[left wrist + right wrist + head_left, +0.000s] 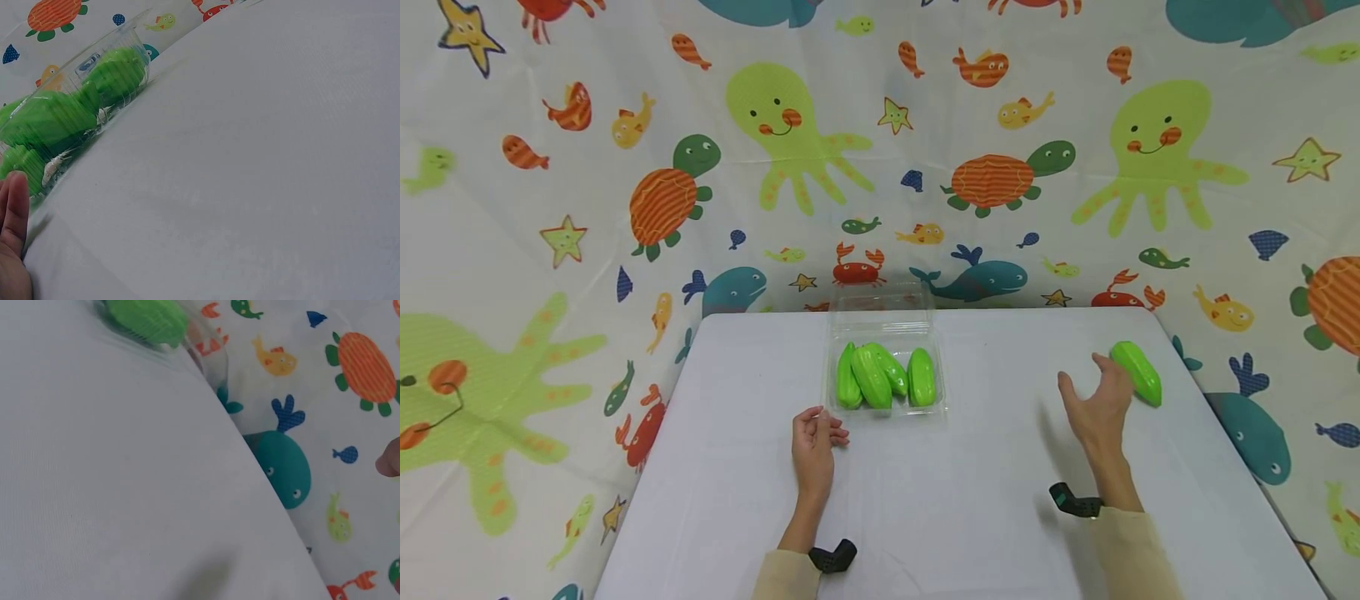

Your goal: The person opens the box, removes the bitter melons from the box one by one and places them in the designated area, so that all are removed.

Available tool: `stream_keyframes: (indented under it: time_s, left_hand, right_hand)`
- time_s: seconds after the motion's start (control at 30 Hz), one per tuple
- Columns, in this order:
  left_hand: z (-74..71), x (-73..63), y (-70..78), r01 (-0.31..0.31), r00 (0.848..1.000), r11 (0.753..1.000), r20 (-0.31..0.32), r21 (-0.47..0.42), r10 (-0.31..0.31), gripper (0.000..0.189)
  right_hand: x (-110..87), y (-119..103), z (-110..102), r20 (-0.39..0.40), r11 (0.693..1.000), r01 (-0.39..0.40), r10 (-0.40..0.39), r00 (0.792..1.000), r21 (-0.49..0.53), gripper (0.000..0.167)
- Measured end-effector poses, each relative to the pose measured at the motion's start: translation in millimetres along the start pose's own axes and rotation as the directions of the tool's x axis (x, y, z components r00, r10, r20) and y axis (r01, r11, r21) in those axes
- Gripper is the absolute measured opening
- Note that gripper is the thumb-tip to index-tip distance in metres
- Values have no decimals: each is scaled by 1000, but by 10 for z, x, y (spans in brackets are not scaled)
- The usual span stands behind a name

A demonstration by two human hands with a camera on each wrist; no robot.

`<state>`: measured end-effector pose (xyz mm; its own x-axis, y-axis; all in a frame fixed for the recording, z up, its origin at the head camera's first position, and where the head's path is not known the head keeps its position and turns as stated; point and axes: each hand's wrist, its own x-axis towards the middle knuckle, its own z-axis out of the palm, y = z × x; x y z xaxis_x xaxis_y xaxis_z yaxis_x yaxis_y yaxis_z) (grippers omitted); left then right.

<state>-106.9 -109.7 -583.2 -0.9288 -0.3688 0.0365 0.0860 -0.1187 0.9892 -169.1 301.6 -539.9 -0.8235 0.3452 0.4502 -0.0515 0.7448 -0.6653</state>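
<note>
Head view, lone green fruit point(1141, 375): lay near the right edge of the white table point(970, 500), outside the box; we saw nothing standing between it and the right hand.
Right hand point(1103, 407): was just beside that fruit, thumb and finger spread, gripping nothing we could see; we could not tell whether it touched.
Clear box point(921, 337): stood near the table's back edge, its walls probably there to hold the four green fruits point(872, 377) together; the lid point(880, 297), raised behind, left the top uncovered.
Left hand point(814, 446): was at the box's front left corner, fingers loosely bent, holding nothing visible, perhaps placed to steady the box; contact was unclear to us.
Wrists: each wore a black camera point(1073, 502).
Backdrop: we saw a sea-animal cloth point(865, 125) behind and beside the table.
</note>
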Motion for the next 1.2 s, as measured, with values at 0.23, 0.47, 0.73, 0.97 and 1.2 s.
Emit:
stream_keyframes:
  time_s: [0.23,0.47,0.73,0.97,1.2]
  left_hand:
    - [7,-3,-7,-7,1000,1000,-3,4,7,33]
    - [11,-8,-10,-3,1000,1000,-5,8,3,34]
    - [15,-8,-16,-9,1000,1000,-4,1,9,31]
    - [13,-11,-30,-11,1000,1000,-2,0,11,33]
    - [11,-8,-35,-24,1000,1000,2,-10,24,33]
  right_hand:
    - [-36,-74,64,0,999,14,-14,1000,36,59]
    - [-73,-145,129,16,998,29,-30,999,53,60]
    - [-129,-235,203,34,997,46,-48,998,68,60]
    - [-177,-323,264,70,996,35,-41,997,87,61]
    - [-216,-384,334,76,991,72,-81,994,112,60]
